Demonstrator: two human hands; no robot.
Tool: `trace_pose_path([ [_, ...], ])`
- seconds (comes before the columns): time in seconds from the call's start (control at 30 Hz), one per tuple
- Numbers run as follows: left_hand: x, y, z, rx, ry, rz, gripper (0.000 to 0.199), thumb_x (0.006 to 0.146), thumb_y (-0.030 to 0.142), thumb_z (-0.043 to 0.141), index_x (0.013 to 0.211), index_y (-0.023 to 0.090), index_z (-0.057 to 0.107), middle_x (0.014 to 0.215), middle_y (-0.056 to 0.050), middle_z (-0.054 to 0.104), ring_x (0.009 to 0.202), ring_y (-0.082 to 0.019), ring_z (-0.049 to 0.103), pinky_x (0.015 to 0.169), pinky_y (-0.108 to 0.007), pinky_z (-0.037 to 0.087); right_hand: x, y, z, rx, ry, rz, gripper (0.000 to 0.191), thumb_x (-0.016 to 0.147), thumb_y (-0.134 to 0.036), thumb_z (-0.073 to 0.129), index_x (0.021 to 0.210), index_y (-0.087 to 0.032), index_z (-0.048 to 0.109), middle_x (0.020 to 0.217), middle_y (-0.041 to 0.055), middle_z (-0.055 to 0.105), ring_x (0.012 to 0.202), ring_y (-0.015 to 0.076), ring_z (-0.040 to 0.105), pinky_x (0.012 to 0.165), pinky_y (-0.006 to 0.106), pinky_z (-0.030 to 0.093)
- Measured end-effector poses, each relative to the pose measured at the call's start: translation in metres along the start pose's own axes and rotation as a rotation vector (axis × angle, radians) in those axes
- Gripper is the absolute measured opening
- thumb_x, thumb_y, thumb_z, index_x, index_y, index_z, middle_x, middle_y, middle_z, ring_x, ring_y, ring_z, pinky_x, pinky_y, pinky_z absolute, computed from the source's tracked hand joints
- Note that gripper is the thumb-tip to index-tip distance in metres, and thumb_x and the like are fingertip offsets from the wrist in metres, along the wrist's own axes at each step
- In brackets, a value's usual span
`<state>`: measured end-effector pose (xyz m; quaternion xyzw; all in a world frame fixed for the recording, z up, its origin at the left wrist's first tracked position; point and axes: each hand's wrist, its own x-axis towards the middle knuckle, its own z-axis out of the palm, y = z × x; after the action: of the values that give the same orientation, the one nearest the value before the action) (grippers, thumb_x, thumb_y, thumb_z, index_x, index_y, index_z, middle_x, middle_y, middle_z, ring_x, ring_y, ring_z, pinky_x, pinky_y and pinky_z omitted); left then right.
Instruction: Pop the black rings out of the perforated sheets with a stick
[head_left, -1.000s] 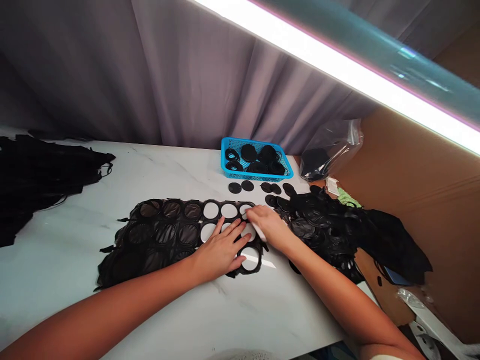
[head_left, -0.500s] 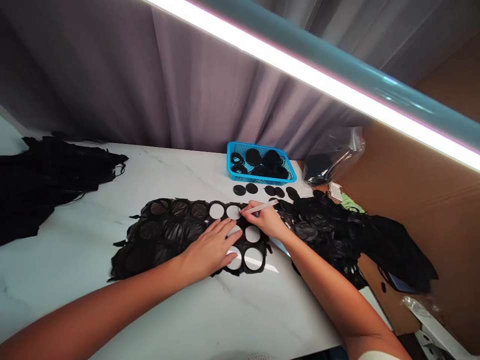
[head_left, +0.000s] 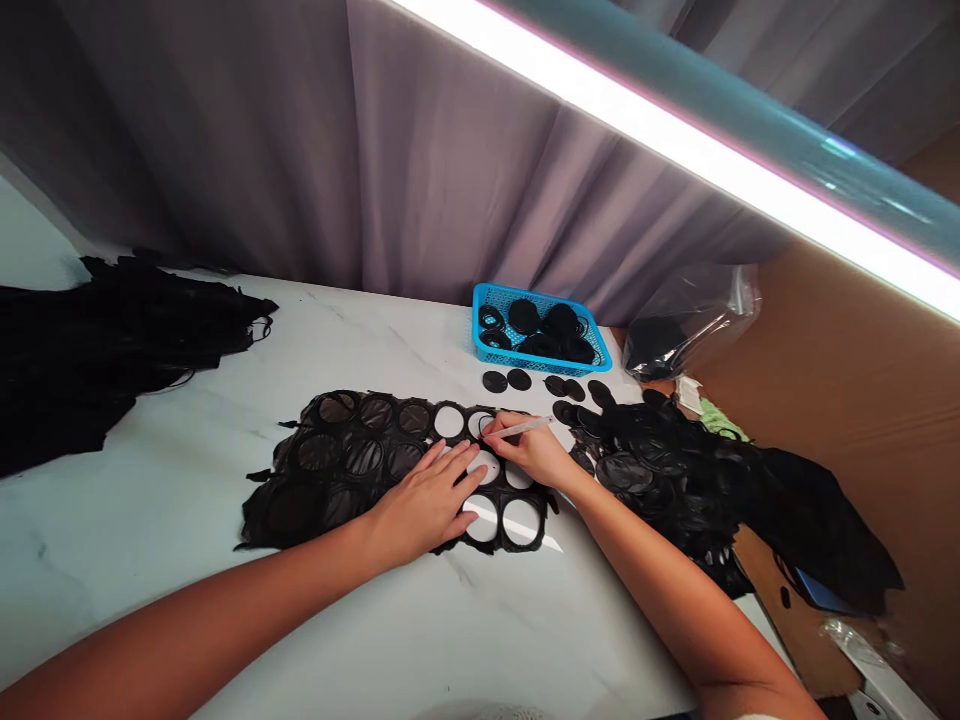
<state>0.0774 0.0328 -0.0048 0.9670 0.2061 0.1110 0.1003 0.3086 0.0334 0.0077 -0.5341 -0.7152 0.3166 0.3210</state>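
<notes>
A black sheet of thin material (head_left: 352, 485) with rows of circles lies on the white marbled table (head_left: 300, 630). Its left circles are filled with dark film, while several on the right are round holes showing white. My left hand (head_left: 424, 502) presses flat on the sheet, fingers spread, partly covering the holes. In my right hand (head_left: 534, 450) is a thin pale pen-like tool (head_left: 523, 427), pinched between thumb and fingers. Those fingertips are at a hole in the top row, where a dark curved edge shows inside the white. The tool's working tip is hidden.
Behind the sheet stands a blue plastic basket (head_left: 480, 345) of black discs and rings. Several loose black discs (head_left: 519, 380) lie before it. A heap of black pieces (head_left: 645, 470) is at right, near a clear plastic bag (head_left: 694, 320). More black material (head_left: 112, 350) lies at left.
The camera has turned slightly left, so everything sits further right in the picture. A dark curved edge now shows more in the hole at my right fingertips. My left hand stays flat.
</notes>
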Motion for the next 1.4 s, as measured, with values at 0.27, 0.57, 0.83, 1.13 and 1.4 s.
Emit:
trace_pose_path([
  [0.27, 0.0, 0.0, 0.0, -0.021, 0.005, 0.0, 0.049, 0.091, 0.031, 0.061, 0.136, 0.016, 0.049, 0.148, -0.016, 0.045, 0.142, -0.029, 0.037, 0.118, -0.049, 0.025, -0.007, -0.009, 0.012, -0.373, -0.019, -0.215, 0.012, 0.096, -0.022, 0.05, 0.091, -0.02, 0.061, 0.092, 0.0087, 0.068, 0.087, 0.0218, 0.06, 0.08, 0.034, 0.044],
  [0.57, 0.001, -0.004, -0.008, -0.131, -0.044, 0.01, 0.049, 0.089, 0.026, 0.064, 0.136, 0.018, 0.052, 0.151, -0.016, 0.042, 0.142, -0.03, 0.037, 0.118, -0.052, 0.026, 0.009, 0.033, -0.071, -0.476, 0.622, 0.165, 0.016, 0.09, -0.027, 0.047, 0.077, -0.021, 0.054, 0.072, 0.0051, 0.063, 0.065, 0.0197, 0.054, 0.065, 0.03, 0.039],
  [0.83, 0.004, 0.004, -0.025, -0.271, -0.077, 0.103, 0.053, 0.092, 0.027, 0.062, 0.142, 0.019, 0.045, 0.153, -0.012, 0.041, 0.144, -0.026, 0.035, 0.116, -0.043, 0.034, 0.026, 0.004, -0.03, -0.008, 0.449, 0.173, 0.02, 0.085, -0.036, 0.056, 0.072, -0.021, 0.054, 0.081, 0.0049, 0.071, 0.068, 0.0176, 0.058, 0.064, 0.028, 0.042],
  [1.13, -0.025, -0.016, -0.022, 0.072, 0.058, -0.13, 0.049, 0.093, 0.032, 0.06, 0.136, 0.012, 0.049, 0.142, -0.017, 0.052, 0.135, -0.03, 0.046, 0.11, -0.044, 0.042, 0.025, -0.026, 0.027, 0.145, 0.002, 0.108, 0.012, 0.085, -0.028, 0.056, 0.075, -0.02, 0.056, 0.086, 0.0017, 0.069, 0.071, 0.0148, 0.057, 0.066, 0.027, 0.043],
  [1.4, -0.032, -0.016, -0.008, 0.122, 0.065, -0.11, 0.049, 0.096, 0.038, 0.054, 0.137, 0.011, 0.049, 0.147, -0.016, 0.047, 0.142, -0.032, 0.035, 0.115, -0.046, 0.033, 0.018, -0.029, 0.03, 0.131, -0.042, 0.099, 0.015, 0.086, -0.027, 0.059, 0.074, -0.02, 0.055, 0.093, 0.0041, 0.068, 0.084, 0.0183, 0.06, 0.075, 0.031, 0.044],
])
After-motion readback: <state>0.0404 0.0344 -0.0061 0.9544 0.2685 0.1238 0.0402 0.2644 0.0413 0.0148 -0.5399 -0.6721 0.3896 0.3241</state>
